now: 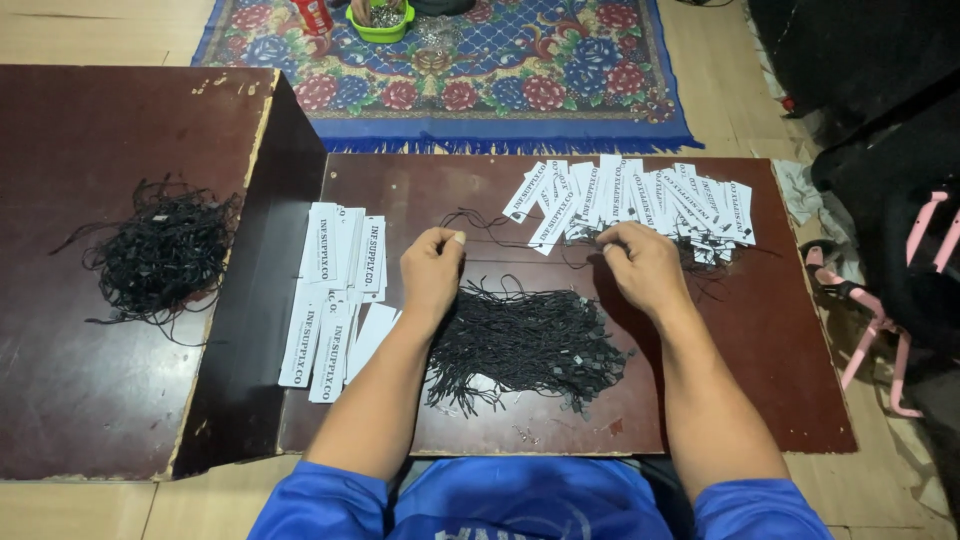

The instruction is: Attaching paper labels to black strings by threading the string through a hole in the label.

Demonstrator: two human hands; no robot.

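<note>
On the low board (700,400), both hands work behind the cord pile (525,345): left hand (432,268) pinches a black cord (480,222), right hand (640,262) is closed on its other end, at the strung tags (640,200). Likely stringing a tag; next needs a fresh one from the tag stack (335,290), left of the pile. Two cord heaps, two tag groups; singles uncountable.

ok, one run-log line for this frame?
left hand: pinching black string | right hand: at strung tags | string pile: between forearms
</note>
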